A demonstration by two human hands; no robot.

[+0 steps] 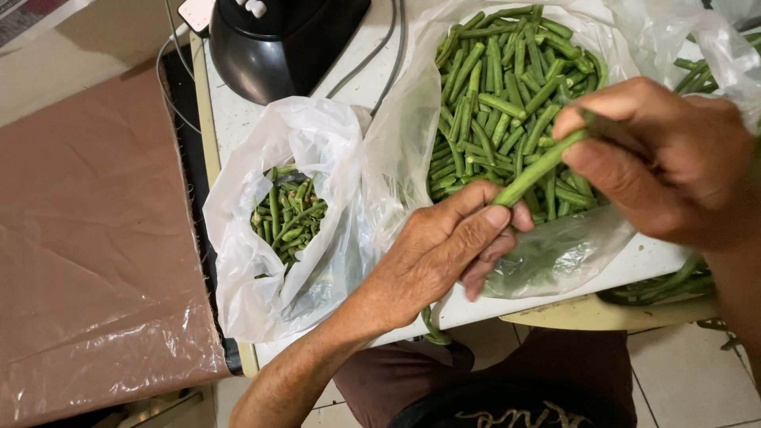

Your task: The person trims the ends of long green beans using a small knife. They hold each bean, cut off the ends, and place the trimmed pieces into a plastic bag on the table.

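Both my hands hold one long green bean (pixel 533 170) over a white table (pixel 238 119). My left hand (pixel 444 250) pinches its lower end between thumb and fingers. My right hand (pixel 666 158) grips the upper end. Under the bean lies an open clear plastic bag (pixel 555 254) full of cut green bean pieces (pixel 499 103). To the left stands a smaller white plastic bag (pixel 261 261) with bean ends and scraps (pixel 287 215) inside.
A black appliance (pixel 277 40) with cables stands at the table's far edge. Whole long beans (pixel 666 285) lie under my right forearm at the table's right edge. A brown plastic-covered surface (pixel 87 238) fills the left. Tiled floor shows below.
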